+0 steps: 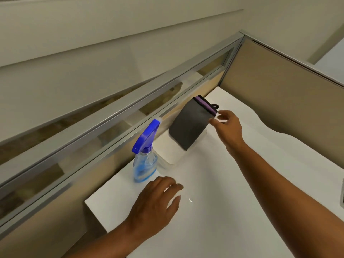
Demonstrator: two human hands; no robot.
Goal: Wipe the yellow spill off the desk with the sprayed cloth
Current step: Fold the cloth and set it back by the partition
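A dark grey cloth (pixel 188 125) with a purple hem lies draped over a clear, pale object at the back of the white desk (pixel 232 192). My right hand (pixel 228 127) is at the cloth's near right corner, thumb and forefinger apart on either side of the hem, not closed on it. A clear spray bottle (pixel 144 161) with a blue trigger head stands left of the cloth. My left hand (pixel 158 203) hovers palm down over the desk just in front of the bottle, fingers loosely spread, holding nothing. I see no distinct yellow spill; only a faint cream patch (pixel 163 146) between bottle and cloth.
A beige cubicle partition with a metal-framed glass strip (pixel 130 116) runs along the desk's far edge, and a second panel (pixel 279 94) closes the right side. The desk's left end (pixel 89 203) drops off beside my left hand. A dark object (pixel 342 196) shows at the right border.
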